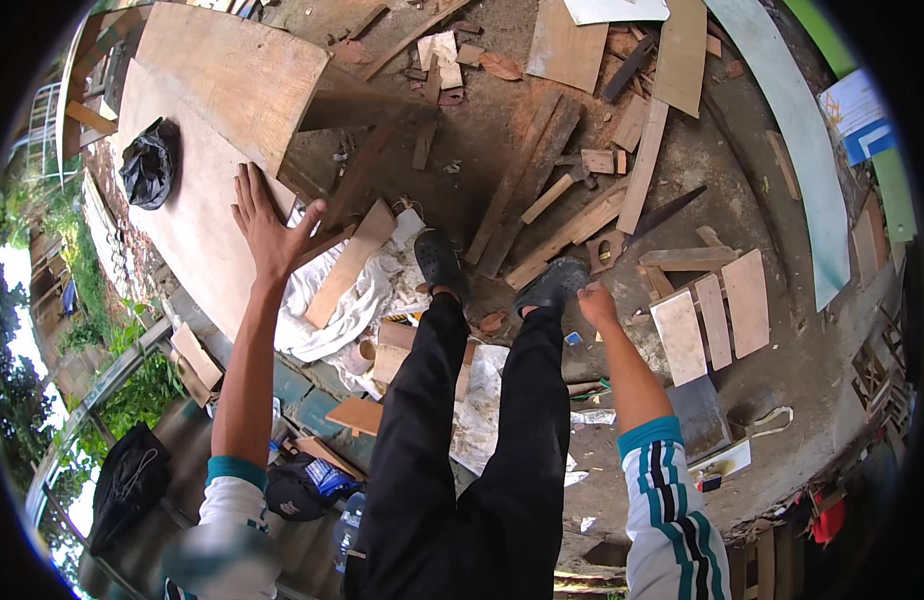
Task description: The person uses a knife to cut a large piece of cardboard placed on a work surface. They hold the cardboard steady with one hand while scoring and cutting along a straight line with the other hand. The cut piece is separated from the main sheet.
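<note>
left hand (267,234) spread on pale panel (187,245), right hand (595,302) curled near shoe (559,283)

clock positions are read from the middle of the view. the pale wood panel lies from 9 to 10 o'clock, with a browner board (227,75) beside it toward 11 and a black plastic bag (150,165) resting on it at 10.

step in hand: judged to be steadying or positioning the panel by the palm; no tool is seen at work on it. the next move probably calls for firm, even pressure near the panel's edge while the other hand is made ready. if a tool is wanted, what looks like a hammer (548,199) lies between 1 and 2 o'clock and a saw (670,213) at 2, both on the ground and both apart from either hand.

left hand, 10 o'clock: wide open, fingers fanned and thumb stretched out toward 3. it appears to rest flat on the panel near its edge and grips nothing.

right hand, 3 o'clock: fingers curled in, just beside the shoe. whether it pinches something small, or touches the shoe, cannot be determined; the fingertips are hidden.
</note>
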Demonstrator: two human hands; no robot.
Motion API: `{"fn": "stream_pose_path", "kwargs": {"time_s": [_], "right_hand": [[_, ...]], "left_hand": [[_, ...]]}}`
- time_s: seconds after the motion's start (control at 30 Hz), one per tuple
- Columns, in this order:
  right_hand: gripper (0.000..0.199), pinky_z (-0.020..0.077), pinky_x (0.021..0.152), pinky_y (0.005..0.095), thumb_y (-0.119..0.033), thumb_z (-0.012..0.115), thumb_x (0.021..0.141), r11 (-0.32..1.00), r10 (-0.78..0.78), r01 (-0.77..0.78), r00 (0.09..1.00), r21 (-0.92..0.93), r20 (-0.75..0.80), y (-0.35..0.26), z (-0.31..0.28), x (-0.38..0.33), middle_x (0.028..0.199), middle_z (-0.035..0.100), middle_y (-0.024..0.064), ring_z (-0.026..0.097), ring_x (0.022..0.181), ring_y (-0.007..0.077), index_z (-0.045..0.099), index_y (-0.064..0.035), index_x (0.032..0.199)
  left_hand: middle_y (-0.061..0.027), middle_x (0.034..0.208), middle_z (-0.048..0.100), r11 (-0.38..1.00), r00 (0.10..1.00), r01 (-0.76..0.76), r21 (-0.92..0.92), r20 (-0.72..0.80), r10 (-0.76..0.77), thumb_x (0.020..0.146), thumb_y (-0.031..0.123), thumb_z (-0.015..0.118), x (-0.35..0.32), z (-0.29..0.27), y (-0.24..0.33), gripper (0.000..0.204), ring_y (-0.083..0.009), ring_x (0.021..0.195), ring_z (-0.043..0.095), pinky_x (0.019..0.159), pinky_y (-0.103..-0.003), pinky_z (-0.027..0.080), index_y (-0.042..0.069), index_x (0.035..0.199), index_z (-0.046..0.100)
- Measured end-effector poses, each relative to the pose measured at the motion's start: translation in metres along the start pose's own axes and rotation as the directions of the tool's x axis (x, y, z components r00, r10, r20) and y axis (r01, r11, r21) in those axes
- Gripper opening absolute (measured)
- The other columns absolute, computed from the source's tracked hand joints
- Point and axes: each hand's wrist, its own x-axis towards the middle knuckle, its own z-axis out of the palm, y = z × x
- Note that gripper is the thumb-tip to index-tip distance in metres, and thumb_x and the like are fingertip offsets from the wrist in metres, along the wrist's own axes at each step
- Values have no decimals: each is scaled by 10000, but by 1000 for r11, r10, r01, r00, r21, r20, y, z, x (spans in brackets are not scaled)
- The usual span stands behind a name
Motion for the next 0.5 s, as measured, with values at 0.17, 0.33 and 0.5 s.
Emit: {"fn": "stream_pose_path", "kwargs": {"time_s": [0.17,0.33,0.5], "right_hand": [[449,462,1027,449,-346,622,930,996,89,-88,995,28,-35,23,26,37,1250,657,221,593,1207,402,618,-44,1262],[568,436,1069,459,-310,644,927,991,100,-83,980,104,-172,27,42,92,1417,542,228,532,1288,404,498,-57,1414],[684,422,1095,481,-320,674,914,983,167,-144,957,114,-236,20,41,138,1460,496,240,502,1317,424,406,-39,1478]], "left_hand": [[-142,1559,432,985,957,153,84,-260,-126,961,461,625,-16,25,36,678,-330,1459,370,1188,-489,267,107,1512,446],[-131,1517,488,984,928,116,138,-368,-58,1009,371,584,-13,32,33,535,-326,1406,452,1128,-442,387,152,1489,494],[-159,1519,476,984,940,97,148,-338,-42,1031,315,559,-16,29,39,505,-325,1386,474,1094,-413,434,102,1484,488]]}}
